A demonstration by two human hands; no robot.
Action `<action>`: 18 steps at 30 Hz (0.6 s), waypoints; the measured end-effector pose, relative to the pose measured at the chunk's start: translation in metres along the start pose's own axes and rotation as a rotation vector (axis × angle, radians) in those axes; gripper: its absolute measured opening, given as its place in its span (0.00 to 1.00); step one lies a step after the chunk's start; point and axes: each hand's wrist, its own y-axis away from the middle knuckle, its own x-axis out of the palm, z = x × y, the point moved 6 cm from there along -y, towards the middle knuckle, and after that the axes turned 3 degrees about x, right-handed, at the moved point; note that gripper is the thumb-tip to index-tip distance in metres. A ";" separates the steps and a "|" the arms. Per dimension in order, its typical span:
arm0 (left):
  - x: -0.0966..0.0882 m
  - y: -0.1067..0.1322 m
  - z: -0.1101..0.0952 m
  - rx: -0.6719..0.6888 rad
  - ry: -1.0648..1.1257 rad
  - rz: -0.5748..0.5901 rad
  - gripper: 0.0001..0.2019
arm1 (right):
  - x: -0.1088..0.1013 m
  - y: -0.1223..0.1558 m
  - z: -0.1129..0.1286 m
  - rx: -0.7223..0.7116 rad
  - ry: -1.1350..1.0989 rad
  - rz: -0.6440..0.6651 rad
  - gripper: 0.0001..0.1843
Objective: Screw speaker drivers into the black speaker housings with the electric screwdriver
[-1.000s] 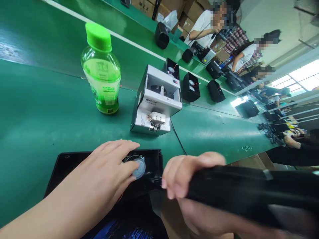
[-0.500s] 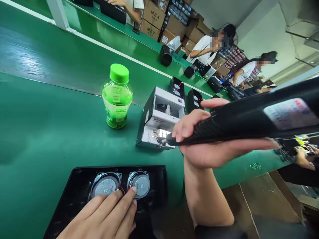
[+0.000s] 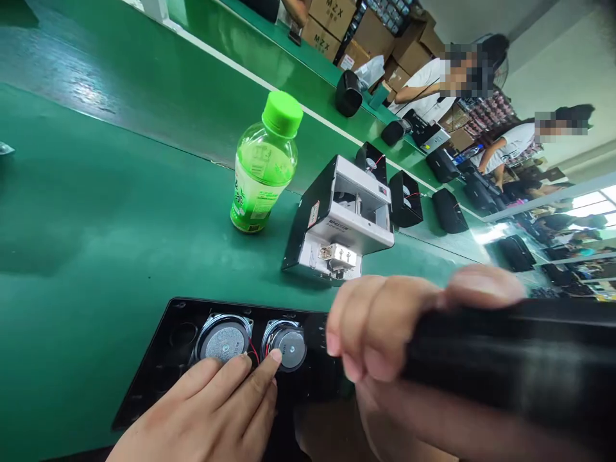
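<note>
The left hand [image 3: 212,410] lies flat, fingers together, fingertips pressing two round speaker drivers [image 3: 224,340] set side by side in the black speaker panel [image 3: 158,359]. The right hand [image 3: 385,340] is wrapped tight around one black electric screwdriver [image 3: 505,359], its long axis level, tip toward the panel. Beyond the panel stand one screw feeder [image 3: 344,221] and one green bottle [image 3: 262,167].

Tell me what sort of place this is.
Most likely an electronics assembly line. A green conveyor bench carries black speaker housings, other workers sit further along it, and cartons are stacked behind. The right hand holds a power screwdriver.
</note>
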 end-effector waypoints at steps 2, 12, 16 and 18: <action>0.003 0.002 -0.002 -0.003 0.008 0.013 0.19 | 0.010 -0.002 -0.014 0.013 -0.004 0.021 0.24; 0.001 -0.004 -0.005 -0.026 -0.001 0.032 0.18 | 0.017 -0.004 -0.032 0.081 0.002 0.017 0.23; -0.002 -0.009 -0.004 -0.022 -0.010 0.035 0.21 | 0.021 -0.004 -0.027 0.100 0.031 0.082 0.20; -0.004 -0.014 -0.003 -0.003 -0.024 0.053 0.22 | 0.024 -0.003 -0.024 0.104 0.072 0.127 0.19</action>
